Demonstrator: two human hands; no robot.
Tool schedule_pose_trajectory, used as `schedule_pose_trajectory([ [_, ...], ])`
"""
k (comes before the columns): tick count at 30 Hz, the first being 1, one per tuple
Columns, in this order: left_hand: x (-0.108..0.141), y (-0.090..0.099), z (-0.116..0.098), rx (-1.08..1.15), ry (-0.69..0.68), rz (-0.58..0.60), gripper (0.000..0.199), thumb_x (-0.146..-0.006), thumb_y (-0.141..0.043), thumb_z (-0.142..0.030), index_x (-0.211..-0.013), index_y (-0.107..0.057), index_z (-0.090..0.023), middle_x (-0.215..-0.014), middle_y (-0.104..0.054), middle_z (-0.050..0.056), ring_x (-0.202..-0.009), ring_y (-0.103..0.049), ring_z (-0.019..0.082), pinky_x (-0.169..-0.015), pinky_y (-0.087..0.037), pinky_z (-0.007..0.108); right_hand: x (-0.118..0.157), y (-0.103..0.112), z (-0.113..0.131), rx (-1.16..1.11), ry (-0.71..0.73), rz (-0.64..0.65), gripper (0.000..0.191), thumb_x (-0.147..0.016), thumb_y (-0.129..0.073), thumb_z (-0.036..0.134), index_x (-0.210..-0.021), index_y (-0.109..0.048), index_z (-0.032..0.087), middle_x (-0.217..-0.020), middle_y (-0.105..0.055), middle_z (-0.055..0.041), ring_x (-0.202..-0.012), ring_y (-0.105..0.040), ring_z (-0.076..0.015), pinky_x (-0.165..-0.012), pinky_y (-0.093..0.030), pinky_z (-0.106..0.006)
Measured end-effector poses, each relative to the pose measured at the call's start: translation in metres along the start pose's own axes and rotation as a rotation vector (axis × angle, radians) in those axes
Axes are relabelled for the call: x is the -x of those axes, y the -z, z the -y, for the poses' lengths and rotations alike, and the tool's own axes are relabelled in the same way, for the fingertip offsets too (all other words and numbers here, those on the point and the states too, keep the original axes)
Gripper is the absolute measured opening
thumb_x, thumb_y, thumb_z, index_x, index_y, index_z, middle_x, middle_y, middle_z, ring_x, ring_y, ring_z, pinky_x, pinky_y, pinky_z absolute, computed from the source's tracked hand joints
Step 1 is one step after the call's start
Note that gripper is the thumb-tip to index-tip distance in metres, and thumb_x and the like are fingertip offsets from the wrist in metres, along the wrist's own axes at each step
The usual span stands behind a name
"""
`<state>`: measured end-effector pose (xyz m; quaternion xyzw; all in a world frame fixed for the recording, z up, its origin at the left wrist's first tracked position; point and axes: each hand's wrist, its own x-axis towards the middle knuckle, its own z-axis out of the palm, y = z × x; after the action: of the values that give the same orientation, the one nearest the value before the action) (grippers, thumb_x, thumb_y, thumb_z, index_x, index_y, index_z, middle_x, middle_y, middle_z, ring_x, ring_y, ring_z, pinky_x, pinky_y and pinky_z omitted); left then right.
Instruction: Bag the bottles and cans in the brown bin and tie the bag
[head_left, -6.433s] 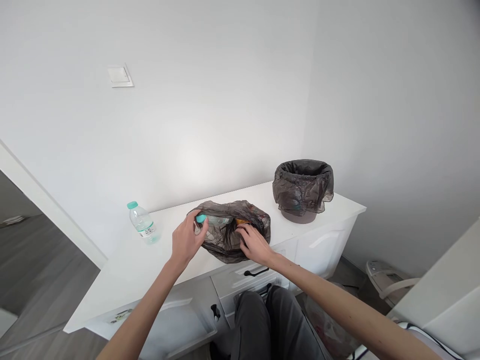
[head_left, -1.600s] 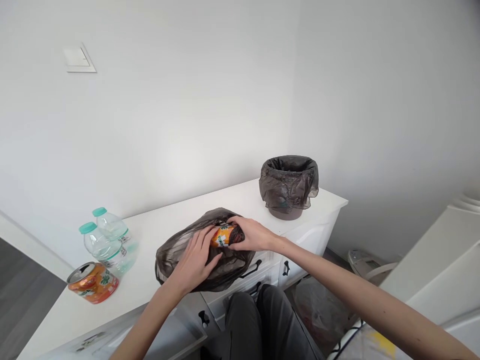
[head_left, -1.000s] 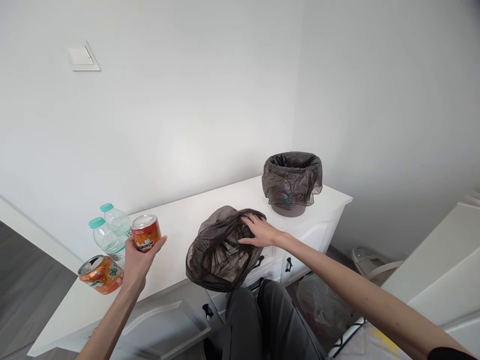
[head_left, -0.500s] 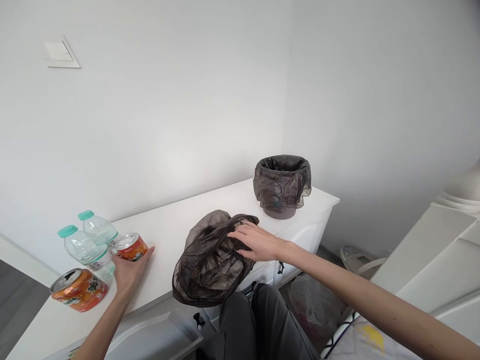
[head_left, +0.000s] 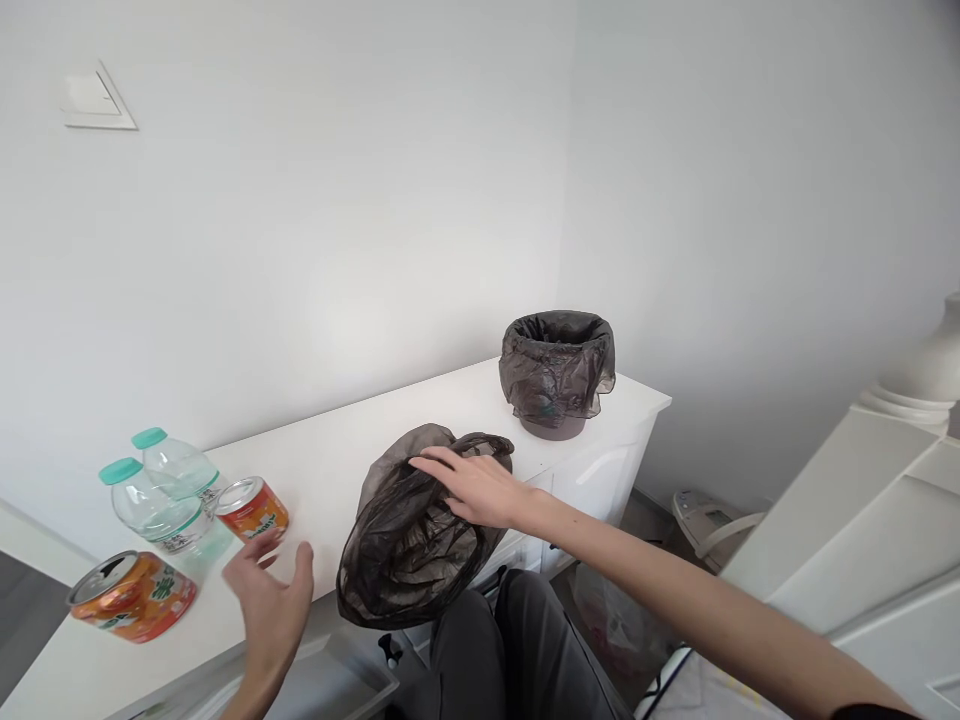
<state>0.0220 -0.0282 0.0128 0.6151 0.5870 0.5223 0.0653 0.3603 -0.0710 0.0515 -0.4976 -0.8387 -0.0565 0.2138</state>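
Head view: the left hand (head_left: pixel 270 597) is spread open and empty just in front of an orange can (head_left: pixel 253 509) with a silver top, which stands upright on the white bench (head_left: pixel 330 455). Whether a fingertip brushes the can is hard to tell. The right hand (head_left: pixel 476 488) lies over the upper edge of a crumpled dark plastic bag (head_left: pixel 420 545), fingers extended and thumb apart; whether it grips the film cannot be told. The bag sits at the bench's front edge, its mouth gaping. Left of the upright can stand two clear bottles (head_left: pixel 154 512) (head_left: pixel 178 465) with teal caps, close together, one behind the other. A second orange can (head_left: pixel 135 596), its top opened, is in front of them. Toward the bench's right end stands a bin (head_left: pixel 555 428) lined with a dark bag (head_left: pixel 556 380).
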Motion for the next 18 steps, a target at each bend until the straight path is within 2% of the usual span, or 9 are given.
schedule_pose_trajectory([
  [2,0.001,-0.008,-0.018,0.059,-0.003,0.123,0.054,-0.082,-0.059,-0.058,-0.120,-0.052,-0.020,-0.125,-0.058,0.015,-0.117,-0.061,0.034,-0.101,-0.053,0.056,-0.015,-0.008,0.006,0.069,0.002,0.091,0.073,-0.089,-0.063,0.014,-0.156,-0.033,0.023,-0.141,-0.055,-0.0132,-0.093,-0.069,-0.0233,-0.077,-0.055,-0.035],
  [4,-0.004,-0.019,-0.029,0.095,0.041,0.232,0.047,-0.084,-0.057,-0.054,-0.117,-0.054,-0.020,-0.123,-0.063,0.014,-0.114,-0.064,0.033,-0.100,-0.055,0.055,-0.025,-0.006,0.011,0.120,-0.018,0.141,0.053,-0.089,-0.061,0.011,-0.139,-0.048,0.018,-0.126,-0.062,-0.0120,-0.089,-0.068,-0.0229,-0.072,-0.051,-0.033],
  [7,-0.021,-0.039,-0.032,0.160,0.089,0.327,0.040,-0.088,-0.055,-0.050,-0.115,-0.056,-0.021,-0.125,-0.067,0.015,-0.119,-0.065,0.032,-0.103,-0.054,0.053,-0.023,0.009,0.013,0.131,-0.058,0.088,0.029,-0.090,-0.056,0.009,-0.118,-0.056,0.018,-0.111,-0.064,-0.0090,-0.089,-0.065,-0.0222,-0.068,-0.045,-0.031],
  [10,-0.043,-0.059,-0.029,0.247,0.139,0.436,0.042,-0.090,-0.052,-0.052,-0.117,-0.059,-0.020,-0.127,-0.070,0.016,-0.115,-0.070,0.031,-0.099,-0.057,0.050,-0.005,0.029,0.010,0.092,-0.048,-0.014,0.032,-0.087,-0.055,0.006,-0.116,-0.054,0.020,-0.106,-0.064,-0.0064,-0.086,-0.062,-0.0207,-0.068,-0.041,-0.030],
  [14,-0.068,-0.084,-0.038,0.207,0.183,0.642,0.058,-0.082,-0.059,-0.063,-0.117,-0.067,-0.018,-0.116,-0.077,0.017,-0.101,-0.075,0.033,-0.089,-0.061,0.047,0.027,0.043,0.001,0.027,0.080,-0.111,0.045,-0.078,-0.056,0.002,-0.119,-0.051,0.020,-0.102,-0.063,-0.0058,-0.088,-0.056,-0.0216,-0.074,-0.041,-0.032],
  [18,-0.077,-0.101,-0.059,0.141,0.095,0.869,0.065,-0.076,-0.063,-0.070,-0.116,-0.076,-0.021,-0.116,-0.078,0.016,-0.115,-0.070,0.040,-0.092,-0.060,0.049,0.054,0.042,-0.008,0.042,0.157,-0.183,0.048,-0.072,-0.053,0.000,-0.117,-0.051,0.019,-0.094,-0.061,-0.0048,-0.084,-0.051,-0.0216,-0.072,-0.040,-0.032],
])
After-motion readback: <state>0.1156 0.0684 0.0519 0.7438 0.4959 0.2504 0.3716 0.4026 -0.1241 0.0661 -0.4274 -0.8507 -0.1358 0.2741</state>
